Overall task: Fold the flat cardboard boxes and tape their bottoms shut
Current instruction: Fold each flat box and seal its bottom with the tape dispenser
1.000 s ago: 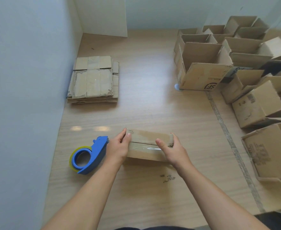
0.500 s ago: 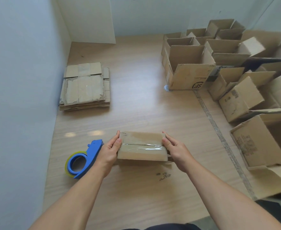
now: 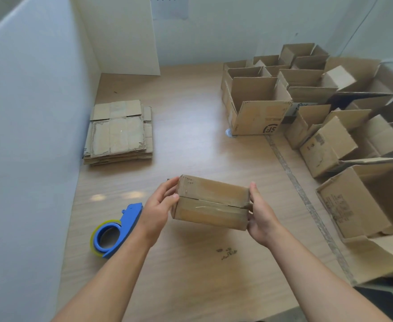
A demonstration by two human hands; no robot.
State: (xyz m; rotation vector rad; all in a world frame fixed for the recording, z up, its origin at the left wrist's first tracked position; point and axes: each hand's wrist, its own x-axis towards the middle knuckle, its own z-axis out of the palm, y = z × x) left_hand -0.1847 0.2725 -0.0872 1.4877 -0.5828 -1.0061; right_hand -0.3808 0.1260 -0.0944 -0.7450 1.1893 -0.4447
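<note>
A small folded cardboard box is held above the wooden table, its bottom turned toward me with clear tape along the seam. My left hand grips its left end, thumb on the near side and fingers behind. My right hand grips its right end the same way. A blue tape dispenser with a yellowish roll lies on the table just left of my left wrist. A stack of flat cardboard boxes lies at the far left by the wall.
Several assembled open boxes crowd the right side and far right corner of the table. A white partition wall bounds the left side. A tape strip runs along the tabletop near the right boxes.
Both hands have lifted the taped box off the table and tilted it slightly; the view has shifted up and right.
</note>
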